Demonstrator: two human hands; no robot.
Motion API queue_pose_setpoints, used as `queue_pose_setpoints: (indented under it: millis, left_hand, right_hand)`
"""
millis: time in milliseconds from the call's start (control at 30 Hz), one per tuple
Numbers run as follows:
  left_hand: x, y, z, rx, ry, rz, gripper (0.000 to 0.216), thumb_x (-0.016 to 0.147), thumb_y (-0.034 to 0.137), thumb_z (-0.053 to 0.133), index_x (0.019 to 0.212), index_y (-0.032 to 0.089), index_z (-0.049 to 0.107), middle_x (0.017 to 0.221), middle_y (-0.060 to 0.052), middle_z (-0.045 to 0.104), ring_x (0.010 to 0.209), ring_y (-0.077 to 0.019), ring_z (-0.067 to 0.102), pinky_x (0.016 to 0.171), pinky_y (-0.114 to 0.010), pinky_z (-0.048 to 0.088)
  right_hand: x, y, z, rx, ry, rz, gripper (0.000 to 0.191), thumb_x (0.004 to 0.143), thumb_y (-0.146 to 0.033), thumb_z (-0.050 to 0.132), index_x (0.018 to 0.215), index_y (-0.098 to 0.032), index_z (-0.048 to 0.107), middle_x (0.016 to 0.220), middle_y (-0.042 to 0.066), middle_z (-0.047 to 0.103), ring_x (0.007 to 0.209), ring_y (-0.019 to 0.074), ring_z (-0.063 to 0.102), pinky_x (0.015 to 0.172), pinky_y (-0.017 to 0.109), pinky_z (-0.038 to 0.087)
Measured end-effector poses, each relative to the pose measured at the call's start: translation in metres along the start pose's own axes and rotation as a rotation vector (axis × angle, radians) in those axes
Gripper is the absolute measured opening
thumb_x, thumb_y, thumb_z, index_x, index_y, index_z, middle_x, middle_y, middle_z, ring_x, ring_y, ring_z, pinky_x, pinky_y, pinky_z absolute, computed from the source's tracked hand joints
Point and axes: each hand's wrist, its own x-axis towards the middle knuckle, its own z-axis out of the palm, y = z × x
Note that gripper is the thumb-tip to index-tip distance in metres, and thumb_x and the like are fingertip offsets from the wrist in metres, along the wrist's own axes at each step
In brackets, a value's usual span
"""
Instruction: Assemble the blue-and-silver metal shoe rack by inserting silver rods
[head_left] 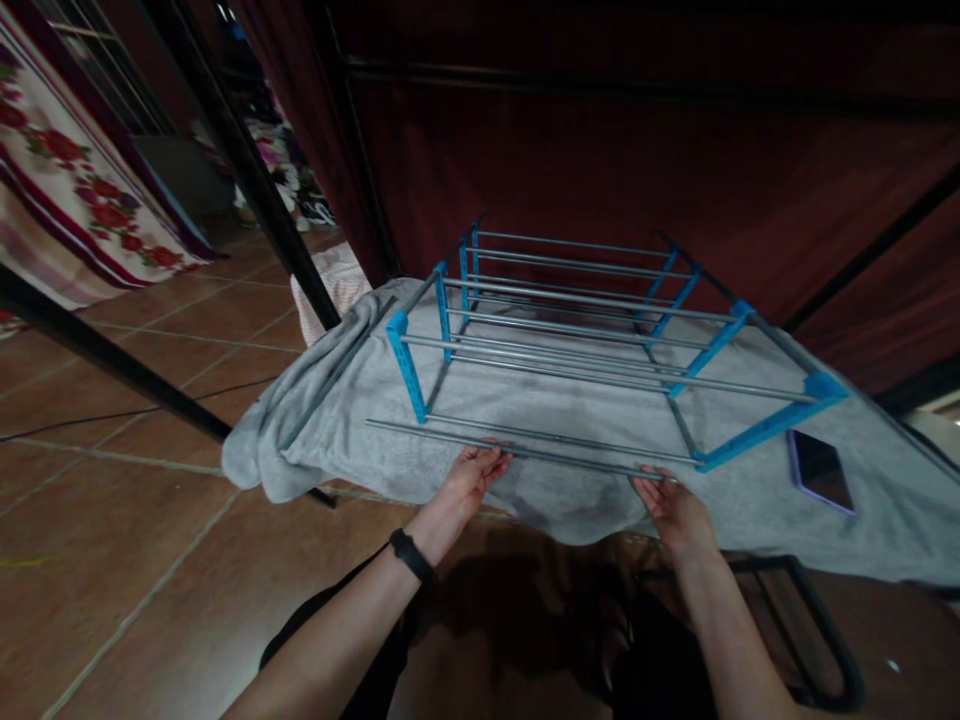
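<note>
A thin grey metal rod [570, 459] is held level just above the near edge of a grey blanket [405, 470], in front of a rack. The left hand [469, 478] pinches it near the middle, fingers closed narrowly; the right hand [675, 510] pinches it near its right end. Its left end juts out free.

Behind it, the rack [570, 364] of blue plastic uprights [411, 375] joined by long metal rods stands on the blanket. It looks largely assembled, though the held rod is unattached, and what seems another loose bar [337, 375] lies to the left. Whether every joint is fitted cannot be told.

A phone [823, 470] lies right of the rack. Further out are black poles [247, 170], a dark red curtain [600, 170], a tiled floor [165, 540] and a floral cloth [97, 190]. Dim clutter [281, 165] sits beyond; any containers there are indistinguishable.
</note>
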Motion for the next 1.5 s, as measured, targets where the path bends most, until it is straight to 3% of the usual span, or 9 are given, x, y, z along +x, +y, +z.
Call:
queue_pose_setpoints:
  millis: [167, 1500]
  left_hand:
    - [-0.002, 0.0, 0.0, 0.015, -0.02, 0.016, 0.023, 0.07, 0.005, 0.08, 0.084, 0.015, 0.065, 0.081, -0.007, 0.073, 0.078, -0.0181, 0.073, 0.075, -0.028, 0.058]
    - [-0.006, -0.005, 0.009, 0.037, -0.058, -0.001, 0.023, 0.071, 0.005, 0.08, 0.087, 0.016, 0.068, 0.083, -0.006, 0.074, 0.079, -0.018, 0.073, 0.073, -0.026, 0.057]
  right_hand:
    - [0.0, -0.001, 0.001, -0.01, 0.042, 0.007, 0.022, 0.082, 0.0, 0.049, 0.084, -0.019, 0.058, 0.079, 0.004, 0.072, 0.075, 0.0152, 0.073, 0.077, 0.031, 0.064]
    - [-0.015, 0.012, 0.021, -0.003, -0.082, 0.074, 0.022, 0.075, -0.001, 0.071, 0.08, -0.019, 0.059, 0.08, 0.002, 0.074, 0.073, 0.0142, 0.073, 0.076, 0.028, 0.064]
